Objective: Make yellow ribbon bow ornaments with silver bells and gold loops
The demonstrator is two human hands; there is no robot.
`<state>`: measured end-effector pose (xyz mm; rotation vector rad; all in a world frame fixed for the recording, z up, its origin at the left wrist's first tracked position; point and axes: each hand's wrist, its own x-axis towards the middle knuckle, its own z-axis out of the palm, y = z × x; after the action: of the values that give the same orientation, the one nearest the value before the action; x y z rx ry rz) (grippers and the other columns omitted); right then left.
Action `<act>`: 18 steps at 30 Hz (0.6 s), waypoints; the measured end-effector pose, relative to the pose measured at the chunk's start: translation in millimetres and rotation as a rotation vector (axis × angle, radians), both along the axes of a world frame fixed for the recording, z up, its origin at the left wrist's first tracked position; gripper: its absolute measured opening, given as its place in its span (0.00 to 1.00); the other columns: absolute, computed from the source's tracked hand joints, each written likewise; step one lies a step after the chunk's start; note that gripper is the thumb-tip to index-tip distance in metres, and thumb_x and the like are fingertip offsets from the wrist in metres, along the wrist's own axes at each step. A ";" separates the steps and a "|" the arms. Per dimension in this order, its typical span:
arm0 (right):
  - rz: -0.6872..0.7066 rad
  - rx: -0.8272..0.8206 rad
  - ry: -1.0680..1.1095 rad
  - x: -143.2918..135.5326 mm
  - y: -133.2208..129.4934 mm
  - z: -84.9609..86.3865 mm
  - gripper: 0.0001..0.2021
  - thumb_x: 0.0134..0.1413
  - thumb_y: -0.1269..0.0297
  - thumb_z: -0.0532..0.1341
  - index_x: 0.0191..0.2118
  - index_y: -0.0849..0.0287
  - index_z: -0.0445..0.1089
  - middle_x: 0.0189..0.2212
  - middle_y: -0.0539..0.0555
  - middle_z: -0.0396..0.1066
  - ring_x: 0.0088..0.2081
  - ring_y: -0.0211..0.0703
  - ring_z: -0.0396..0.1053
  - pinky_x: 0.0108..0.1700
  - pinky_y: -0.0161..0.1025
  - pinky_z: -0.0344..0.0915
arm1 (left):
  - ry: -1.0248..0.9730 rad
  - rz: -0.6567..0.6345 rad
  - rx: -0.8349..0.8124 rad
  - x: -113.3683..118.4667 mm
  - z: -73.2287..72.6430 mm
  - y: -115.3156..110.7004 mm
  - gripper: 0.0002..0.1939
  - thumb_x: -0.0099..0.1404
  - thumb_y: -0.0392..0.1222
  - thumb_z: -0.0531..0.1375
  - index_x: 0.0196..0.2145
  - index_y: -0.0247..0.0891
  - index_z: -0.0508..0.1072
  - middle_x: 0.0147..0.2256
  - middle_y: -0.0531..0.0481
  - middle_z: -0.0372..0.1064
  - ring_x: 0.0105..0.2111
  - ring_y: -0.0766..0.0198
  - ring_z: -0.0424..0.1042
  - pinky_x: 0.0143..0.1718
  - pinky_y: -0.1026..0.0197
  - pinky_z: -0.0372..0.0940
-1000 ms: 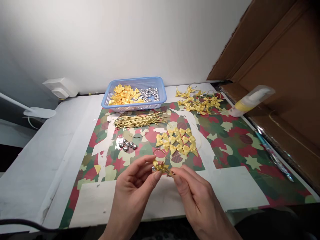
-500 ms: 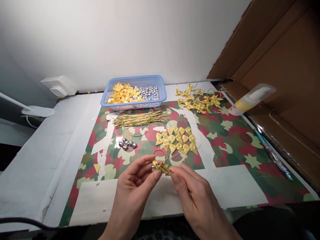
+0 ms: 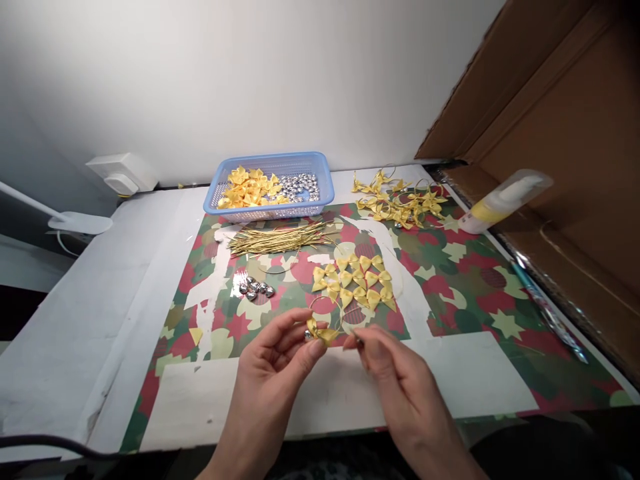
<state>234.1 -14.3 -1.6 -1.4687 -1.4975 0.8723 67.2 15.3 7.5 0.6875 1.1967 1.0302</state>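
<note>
My left hand (image 3: 280,367) pinches a yellow ribbon bow (image 3: 323,332) between thumb and fingers. A loop of thin gold cord (image 3: 327,298) rises from the bow, and a small silver bell (image 3: 308,335) hangs beside it at my fingertips. To the right, apart from the bow, my right hand (image 3: 400,373) is closed, with a small dark tip (image 3: 359,341) showing at its fingers; what this belongs to I cannot make out. Beyond the hands, rows of yellow bows (image 3: 357,279) lie on the mat. Several silver bells (image 3: 256,288) sit in a cluster to their left.
At the back, a blue basket (image 3: 269,210) holds yellow bows and silver bells. Gold cords (image 3: 277,239) lie bundled before it. Bows with cord loops (image 3: 405,203) are piled back right, near a pump bottle (image 3: 500,203). A cardboard wall (image 3: 550,100) borders the right side.
My right hand has drawn away from the bow to the right and turned slightly. The left hand keeps its hold, and more of the bow and loop now shows.
</note>
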 end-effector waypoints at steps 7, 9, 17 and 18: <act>-0.186 0.288 -0.741 48.7 -10.3 -46.9 0.14 0.70 0.63 0.55 0.56 0.61 0.70 0.44 0.60 0.75 0.44 0.53 0.74 0.44 0.47 0.66 | 0.094 -0.021 0.075 -8.4 9.8 7.2 0.29 0.63 0.45 0.68 0.60 0.45 0.67 0.42 0.47 0.80 0.44 0.57 0.78 0.44 0.61 0.74; -0.186 0.324 -0.852 50.0 -9.6 -49.5 0.14 0.68 0.65 0.57 0.55 0.60 0.71 0.48 0.62 0.74 0.48 0.59 0.72 0.46 0.52 0.64 | 0.142 -0.063 0.134 -9.4 11.1 6.7 0.26 0.65 0.44 0.67 0.59 0.45 0.67 0.44 0.46 0.79 0.45 0.56 0.77 0.43 0.61 0.73; 0.100 0.346 -0.226 19.7 11.5 22.7 0.19 0.65 0.70 0.61 0.60 0.52 0.66 0.55 0.55 0.71 0.57 0.45 0.69 0.53 0.39 0.70 | 0.451 -0.133 0.559 -2.6 20.1 -4.3 0.26 0.66 0.35 0.63 0.60 0.51 0.71 0.45 0.46 0.81 0.46 0.55 0.79 0.49 0.59 0.68; 0.137 0.371 -0.185 14.7 14.5 27.0 0.18 0.64 0.73 0.60 0.57 0.52 0.68 0.52 0.55 0.73 0.54 0.43 0.71 0.52 0.38 0.71 | 0.457 -0.132 0.604 -2.6 21.6 -5.1 0.27 0.66 0.34 0.63 0.60 0.52 0.71 0.46 0.46 0.81 0.45 0.55 0.79 0.48 0.59 0.69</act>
<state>248.8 0.2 25.4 -1.2076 -1.8028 0.5084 64.6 10.2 29.1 1.5184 1.2017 1.1659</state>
